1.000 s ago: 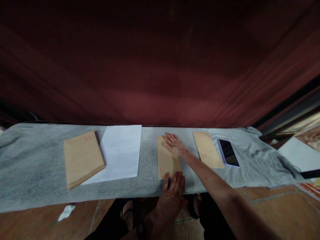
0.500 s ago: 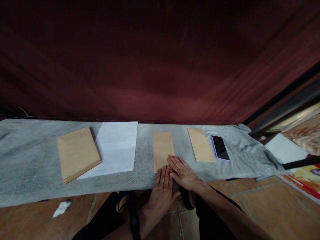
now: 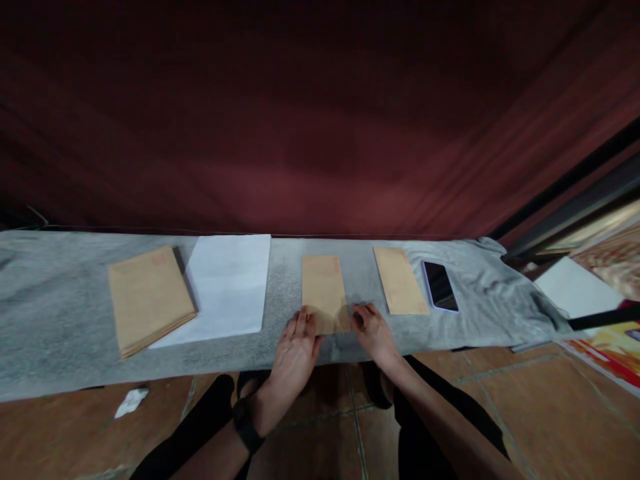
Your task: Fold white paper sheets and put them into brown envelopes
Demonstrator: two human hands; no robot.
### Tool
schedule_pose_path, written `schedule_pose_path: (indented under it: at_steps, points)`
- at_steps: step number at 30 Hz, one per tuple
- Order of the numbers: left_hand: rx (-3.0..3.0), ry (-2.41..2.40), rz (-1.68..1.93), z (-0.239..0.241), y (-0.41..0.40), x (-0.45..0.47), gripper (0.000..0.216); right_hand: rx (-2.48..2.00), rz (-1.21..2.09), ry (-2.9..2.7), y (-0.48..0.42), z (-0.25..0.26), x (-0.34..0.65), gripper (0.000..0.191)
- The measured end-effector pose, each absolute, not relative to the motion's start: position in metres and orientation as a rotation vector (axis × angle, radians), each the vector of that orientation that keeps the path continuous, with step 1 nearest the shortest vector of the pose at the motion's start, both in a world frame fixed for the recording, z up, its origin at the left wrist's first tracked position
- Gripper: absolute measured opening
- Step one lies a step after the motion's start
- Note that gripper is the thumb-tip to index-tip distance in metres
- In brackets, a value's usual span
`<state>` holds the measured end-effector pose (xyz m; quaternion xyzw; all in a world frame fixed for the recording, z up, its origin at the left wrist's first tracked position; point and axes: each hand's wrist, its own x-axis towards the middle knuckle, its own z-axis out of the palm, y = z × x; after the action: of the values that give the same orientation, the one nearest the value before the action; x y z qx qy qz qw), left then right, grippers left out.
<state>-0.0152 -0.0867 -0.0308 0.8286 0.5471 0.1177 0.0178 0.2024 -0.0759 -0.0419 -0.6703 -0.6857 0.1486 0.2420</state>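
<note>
A brown paper envelope (image 3: 324,283) lies flat on the grey cloth in front of me, with small red print near its upper right corner. At its lower left corner rests my left hand (image 3: 296,343), fingers stretched out and the thumb by the bottom edge. My right hand (image 3: 373,332) is at the lower right edge, its fingers bent together and the fingertips at the paper's side. Whether the thumb is under the envelope is hidden. To the right lies a second brown envelope (image 3: 401,281), apart from both hands.
A purple-edged phone (image 3: 440,287) lies right of the envelopes. Leftward are a white paper sheet (image 3: 230,287) and a stack of brown envelopes (image 3: 150,297) overlapping it. Grey cloth (image 3: 60,313) covers the narrow surface, backed by a dark red curtain (image 3: 320,167). Crumpled white tissue (image 3: 131,403) is on the tiled floor.
My hands have moved apart from the lower right of the middle envelope: the left to its lower left corner, the right to its right edge, fingers now bent. The view has shifted slightly.
</note>
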Motion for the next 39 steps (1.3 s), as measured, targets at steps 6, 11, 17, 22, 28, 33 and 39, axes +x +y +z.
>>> schedule_pose_path:
  at_steps: [6, 11, 17, 22, 28, 33, 39]
  points:
    - [2.615, 1.589, 0.275, -0.027, -0.071, -0.019, 0.037, -1.782, 0.684, -1.721, -0.065, -0.048, 0.201, 0.017]
    - [2.569, 1.530, 0.398, -0.025, -0.062, -0.020, 0.035, -1.709, 0.841, -1.576, -0.057, -0.051, 0.202, 0.019]
    - [2.537, 1.547, 0.366, -0.023, -0.056, -0.010, 0.033, -1.663, 0.854, -1.563, -0.052, -0.051, 0.196, 0.032]
    - [2.511, 1.531, 0.389, -0.020, -0.058, -0.005, 0.030, -1.730, 0.816, -1.624, -0.047, -0.046, 0.199, 0.037]
    - [2.571, 1.547, 0.348, -0.014, -0.057, 0.003, 0.027, -1.829, 0.696, -1.770, -0.046, -0.043, 0.207, 0.030]
    - [2.665, 1.383, 0.499, -0.029, -0.059, 0.022, 0.045, -1.677, 0.402, -1.969, -0.052, -0.040, 0.199, 0.038]
    - [2.736, 1.264, 0.455, -0.050, -0.075, 0.033, 0.067, -1.549, 0.382, -2.230, -0.067, -0.049, 0.191, 0.054]
